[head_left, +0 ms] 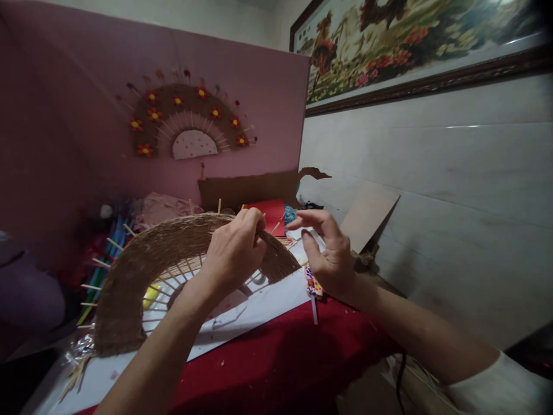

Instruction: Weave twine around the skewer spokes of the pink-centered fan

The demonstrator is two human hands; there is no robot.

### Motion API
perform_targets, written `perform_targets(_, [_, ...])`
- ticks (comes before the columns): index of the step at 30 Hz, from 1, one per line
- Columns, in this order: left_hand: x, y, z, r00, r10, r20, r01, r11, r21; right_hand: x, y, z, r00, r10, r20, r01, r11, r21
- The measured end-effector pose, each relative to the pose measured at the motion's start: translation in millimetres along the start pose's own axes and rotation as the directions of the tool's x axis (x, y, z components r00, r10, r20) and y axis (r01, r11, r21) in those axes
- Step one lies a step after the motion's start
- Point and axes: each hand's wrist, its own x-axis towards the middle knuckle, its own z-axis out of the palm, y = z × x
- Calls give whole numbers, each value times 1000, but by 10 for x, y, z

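Pinching the woven arch with my left hand, my right hand loosely spread, I judge it light. Gripping its band should spare the fragile sticks.

Woven arch, lower left: I see brown.
Cloth, lower centre: deep red.
Flowers, upper left: red, yellow-centred.
Half-disc, upper left: pale, pink-dotted.
Panel, upper left to centre: pink.

brown woven arch | pale sticks spoking through (tips jutting past the rim) | curve up | over white sheet
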Motion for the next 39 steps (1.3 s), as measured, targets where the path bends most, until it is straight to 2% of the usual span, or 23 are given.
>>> perform_targets(4, [0, 5, -8, 1000, 2, 0, -2, 1000, -11, -65, -9, 49, 994, -52, 95, 60, 994, -89])
perform_targets(9, [-1, 9, -15, 1000, 0, 2, 0, 1000, -7, -39, -37, 59, 997, -56, 60, 63, 992, -113])
perform_targets(14, [-6, 8, -14, 1000, 8, -1, -8, 1000, -9, -26, -31, 67, 989, -93, 113, 104, 990, -94])
perform_targets(17, [-9, 8, -12, 1000, 17, -4, -17, 1000, -11, -27, -27, 63, 996, -62, 67, 67, 995, -72])
perform_targets(21, [-8, 1, -8, 1000, 23, -15, -24, 1000, -10, -14, -37, 25, 993, -41, 107, 45, 998, -34])
perform_targets(23, [-6, -6, -7, 999, 25, -22, -25, 1000, -10, -13, -46, -16, 999, -18, 28, 19, 999, -30])
perform_targets(25, [1, -11, -8, 999, 26, -28, -27, 1000, -7, -42, -61, -65, 992, 58, -116, -60, 998, -15])
perform_targets(27, [18, -12, -13, 999, 24, -32, -24, 1000, -3, -120, -88, -100, 961, 194, -196, -184, 981, 66])
perform_targets(28, [30, -12, -16, 999, 23, -34, -23, 1000, 0, -179, -107, -107, 942, 281, -182, -260, 957, 129])
perform_targets(30, [62, -16, -24, 999, 24, -34, -24, 1000, 4, -323, -154, -89, 879, 476, -39, -451, 853, 261])
perform_targets(31, [80, -21, -31, 999, 26, -31, -25, 1000, 6, -400, -177, -61, 816, 571, 87, -567, 763, 310])
perform_targets(33, [117, -40, -54, 999, 23, -25, -23, 1000, 11, -539, -217, 35, 629, 701, 336, -773, 521, 362])
perform_targets(35, [148, -68, -94, 1000, 9, -27, -9, 1000, 23, -635, -247, 188, 428, 739, 521, -895, 268, 356])
perform_targets(36, [158, -83, -121, 999, 2, -34, -1, 1000, 28, -662, -263, 284, 355, 738, 574, -918, 161, 362])
perform_targets(37, [164, -95, -152, 999, -4, -43, 5, 999, 32, -677, -283, 391, 300, 725, 620, -927, 67, 370])
perform_targets(39, [164, -108, -219, 998, -12, -68, 14, 999, 30, -673, -342, 624, 245, 706, 664, -929, -25, 369])
